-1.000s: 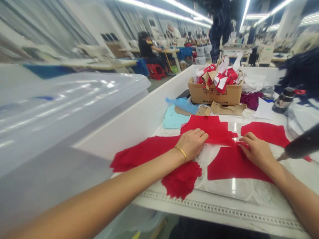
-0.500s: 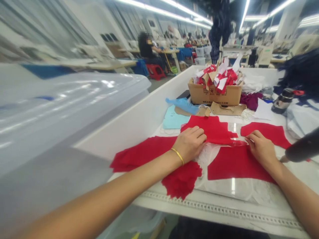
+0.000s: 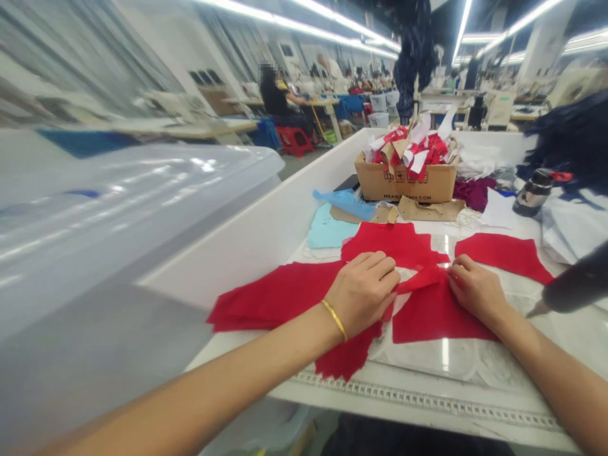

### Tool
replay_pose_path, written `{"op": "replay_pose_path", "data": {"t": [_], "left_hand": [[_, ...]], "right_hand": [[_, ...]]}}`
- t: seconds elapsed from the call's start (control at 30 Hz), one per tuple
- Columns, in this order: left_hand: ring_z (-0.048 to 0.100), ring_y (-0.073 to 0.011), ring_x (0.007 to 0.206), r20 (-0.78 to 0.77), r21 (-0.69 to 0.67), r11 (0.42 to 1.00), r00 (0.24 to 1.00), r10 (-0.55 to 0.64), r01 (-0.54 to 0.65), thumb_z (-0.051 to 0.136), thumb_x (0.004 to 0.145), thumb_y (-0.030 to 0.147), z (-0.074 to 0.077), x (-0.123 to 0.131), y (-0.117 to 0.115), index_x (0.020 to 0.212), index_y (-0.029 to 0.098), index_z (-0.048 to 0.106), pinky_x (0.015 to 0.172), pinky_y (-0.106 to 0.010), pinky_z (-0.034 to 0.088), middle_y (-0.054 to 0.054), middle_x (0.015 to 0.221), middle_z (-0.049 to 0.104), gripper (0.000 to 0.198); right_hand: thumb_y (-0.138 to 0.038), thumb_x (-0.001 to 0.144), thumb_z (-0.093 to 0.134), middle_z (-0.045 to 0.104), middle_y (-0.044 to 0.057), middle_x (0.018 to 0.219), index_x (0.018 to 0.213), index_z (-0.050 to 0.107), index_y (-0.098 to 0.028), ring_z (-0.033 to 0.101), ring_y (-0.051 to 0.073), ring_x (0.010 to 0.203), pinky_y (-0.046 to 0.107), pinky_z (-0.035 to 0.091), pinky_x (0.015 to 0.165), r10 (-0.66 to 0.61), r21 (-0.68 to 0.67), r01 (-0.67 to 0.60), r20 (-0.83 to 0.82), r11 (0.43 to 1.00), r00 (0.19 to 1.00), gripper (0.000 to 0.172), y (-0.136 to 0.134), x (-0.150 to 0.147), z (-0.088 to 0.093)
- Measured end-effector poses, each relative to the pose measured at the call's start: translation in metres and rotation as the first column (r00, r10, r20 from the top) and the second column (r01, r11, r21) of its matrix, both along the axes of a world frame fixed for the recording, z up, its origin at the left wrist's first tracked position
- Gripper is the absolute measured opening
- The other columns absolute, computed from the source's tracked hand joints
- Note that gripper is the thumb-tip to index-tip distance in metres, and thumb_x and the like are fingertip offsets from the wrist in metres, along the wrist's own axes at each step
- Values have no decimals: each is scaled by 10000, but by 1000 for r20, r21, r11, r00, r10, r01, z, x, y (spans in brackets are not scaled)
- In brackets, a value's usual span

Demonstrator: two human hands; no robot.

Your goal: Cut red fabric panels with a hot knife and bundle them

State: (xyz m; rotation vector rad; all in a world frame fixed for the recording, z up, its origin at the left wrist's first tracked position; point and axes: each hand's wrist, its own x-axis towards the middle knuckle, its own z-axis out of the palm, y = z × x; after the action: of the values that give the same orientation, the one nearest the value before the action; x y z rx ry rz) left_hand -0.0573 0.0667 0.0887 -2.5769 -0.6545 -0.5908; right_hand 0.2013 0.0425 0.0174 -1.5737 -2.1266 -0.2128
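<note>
"Red fabric strip: where is it?"

"Between the hands, above a cut red panel. The left hand pinches one end. The right hand has its fingers curled beside the other end; whether they grasp it, I cannot tell."

"And the surface?"

"White worktable, raised at the sides, with a measuring tape along its front edge. A cardboard box heaped with scraps stands farther back."

"What about the room?"

"Someone in a dark top sits on a red stool under bright strip lights."
</note>
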Motion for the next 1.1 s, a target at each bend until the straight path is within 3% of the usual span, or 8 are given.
{"op": "replay_pose_path", "data": {"t": [0.2, 0.3, 0.4, 0.53, 0.63, 0.77, 0.9, 1.1], "left_hand": [[523, -202, 724, -5, -144, 984, 995, 101, -100, 602, 822, 84, -5, -12, 14, 751, 194, 573, 656, -323, 433, -35, 781, 607, 134], [529, -201, 723, 18, -172, 978, 992, 121, -116, 615, 800, 78, -2, -13, 14, 745, 199, 563, 661, -322, 427, -26, 772, 602, 142], [532, -202, 728, 12, -200, 977, 997, 81, -77, 598, 841, 102, 6, -9, 6, 761, 197, 568, 666, -322, 428, -29, 779, 609, 127], [536, -195, 725, 58, -226, 974, 998, 32, -19, 571, 877, 118, 11, -4, -2, 779, 190, 577, 667, -316, 435, -30, 782, 614, 121], [542, -197, 727, 76, -219, 976, 997, 18, -1, 554, 876, 109, 11, -5, 2, 772, 189, 575, 670, -319, 440, -32, 776, 616, 133], [553, -201, 722, 55, -203, 978, 997, 53, -41, 543, 855, 90, 13, -9, 12, 784, 195, 585, 677, -325, 448, -29, 767, 632, 134], [557, -221, 756, 44, -42, 998, 998, 39, -37, 498, 907, 83, 11, -9, 5, 803, 183, 627, 703, -338, 458, -54, 771, 639, 193], [526, -203, 720, -6, 5, 996, 996, -83, 83, 438, 951, 28, -15, -3, -41, 757, 159, 644, 791, -348, 499, -41, 710, 592, 312]], "right_hand": [[-226, 968, 461, 678, 62, 918, 881, 606, -166, 566, 114, 573, 245, 422, 560, -28, 48, 35, -135, 998, 990, 179, 2, 11, 2], [-317, 931, 587, 688, 59, 962, 949, 621, -172, 626, 138, 642, 248, 437, 564, 39, 4, -39, -125, 999, 991, 150, 0, 2, 7], [-361, 864, 708, 691, 85, 1127, 1103, 654, -185, 674, 188, 782, 260, 389, 534, 104, -63, -106, -34, 992, 994, 302, 0, -11, 8], [-209, 916, 603, 710, 41, 1040, 927, 697, -208, 652, 150, 730, 254, 335, 521, 117, -79, -118, -17, 990, 993, 95, 4, -14, 4], [-172, 937, 513, 692, 48, 932, 821, 654, -188, 618, 140, 678, 251, 365, 546, 44, -30, -46, -73, 998, 996, 182, 5, -4, 5], [-176, 923, 482, 672, 75, 939, 857, 591, -178, 591, 140, 647, 248, 424, 571, -51, 60, 63, -180, 996, 982, 128, 1, 14, 17], [-164, 905, 489, 657, 53, 879, 835, 534, -205, 587, 136, 625, 242, 469, 590, -15, 208, 83, -307, 975, 952, 93, -14, 29, 26], [-204, 1010, 445, 621, 7, 753, 830, 565, -209, 577, 119, 582, 235, 390, 518, 59, 164, -60, 14, 985, 998, 216, -61, 59, 20]]}}
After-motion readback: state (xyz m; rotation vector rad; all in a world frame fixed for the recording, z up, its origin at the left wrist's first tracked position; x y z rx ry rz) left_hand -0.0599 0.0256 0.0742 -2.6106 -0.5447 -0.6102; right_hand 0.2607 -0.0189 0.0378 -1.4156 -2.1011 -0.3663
